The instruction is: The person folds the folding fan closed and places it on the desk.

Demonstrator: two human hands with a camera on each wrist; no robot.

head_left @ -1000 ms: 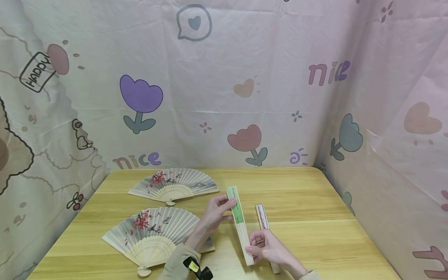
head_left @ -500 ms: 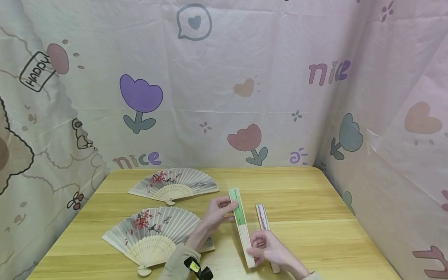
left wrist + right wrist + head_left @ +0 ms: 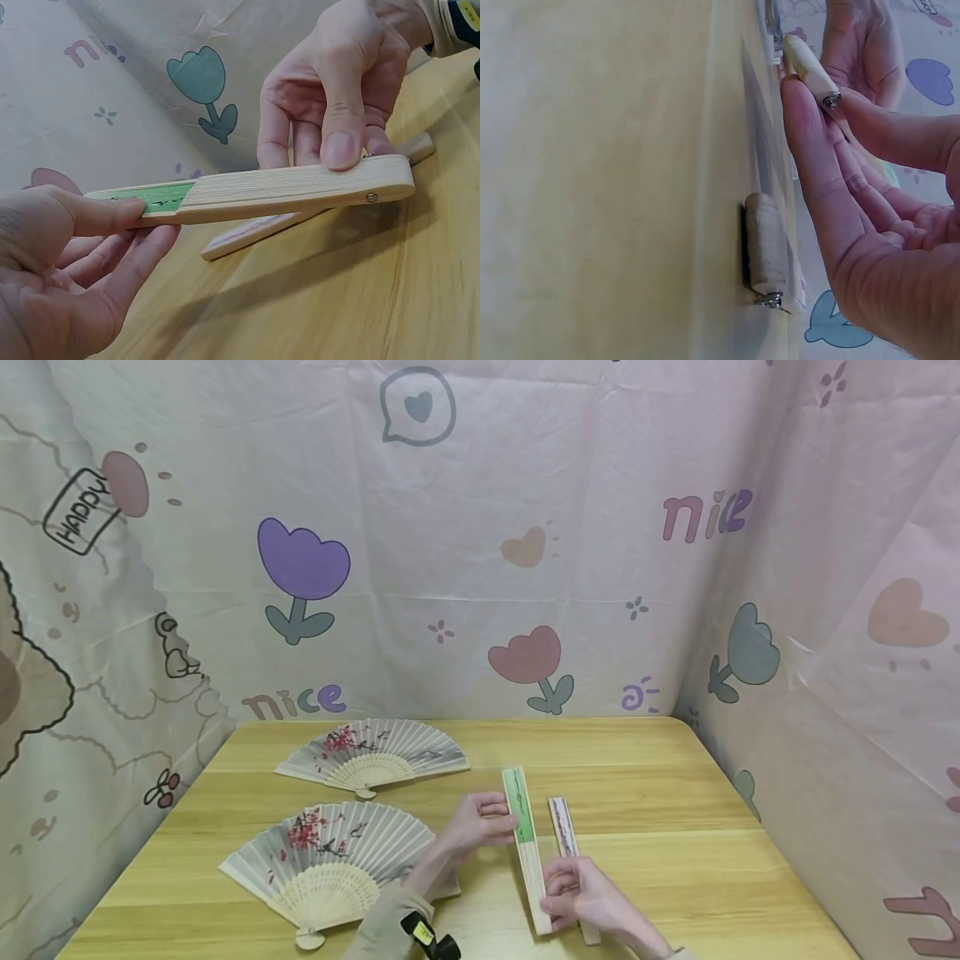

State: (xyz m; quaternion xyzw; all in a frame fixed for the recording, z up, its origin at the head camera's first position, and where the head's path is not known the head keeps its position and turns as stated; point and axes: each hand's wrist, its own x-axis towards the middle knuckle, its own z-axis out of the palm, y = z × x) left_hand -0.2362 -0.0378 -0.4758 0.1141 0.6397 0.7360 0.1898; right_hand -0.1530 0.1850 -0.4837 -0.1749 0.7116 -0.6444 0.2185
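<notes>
A folded hand fan with a green leaf and pale wooden ribs is held tilted above the table between both hands. My left hand pinches its green end, thumb on top and fingers beneath in the left wrist view. At the riveted end, my right hand grips the ribs between thumb and fingers. Seen from the right wrist, the end of the held fan shows its metal rivet. Under the right hand lies a second folded fan, with a white and reddish patterned leaf, partly hidden by that hand.
Two spread fans with red blossoms lie on the left of the wooden table: a far spread fan and a near spread fan, which the left forearm partly covers. A printed cloth hangs behind and at the sides.
The green fan has shifted slightly right and stands a little more upright. My left hand has slid slightly down along it, and my right hand has moved a little right with it.
</notes>
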